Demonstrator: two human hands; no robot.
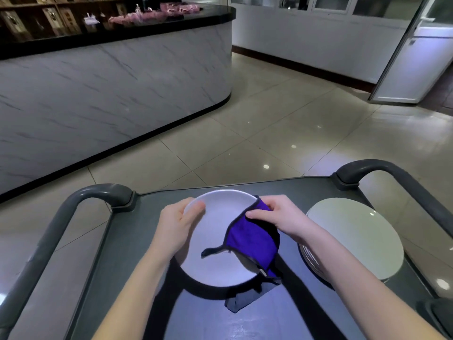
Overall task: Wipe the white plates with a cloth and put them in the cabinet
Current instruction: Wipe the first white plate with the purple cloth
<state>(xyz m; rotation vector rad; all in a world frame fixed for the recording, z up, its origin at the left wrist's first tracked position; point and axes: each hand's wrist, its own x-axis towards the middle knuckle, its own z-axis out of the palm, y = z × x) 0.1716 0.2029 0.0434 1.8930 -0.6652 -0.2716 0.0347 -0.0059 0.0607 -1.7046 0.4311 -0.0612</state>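
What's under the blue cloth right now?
The right side of the white plate, held by the left hand; the right hand grips the blue cloth over its rim. That rim stretch is covered and cannot be seen.

1 plate (215,231), white, tilted above cart (127,241) middle; 1 cloth (252,239), blue, dark-edged, draped over its right rim; 1 stack (355,239), white, cart right.

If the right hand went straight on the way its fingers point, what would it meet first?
Gripping the blue cloth, the right hand would sweep over the white plate, then likely meet the left hand.
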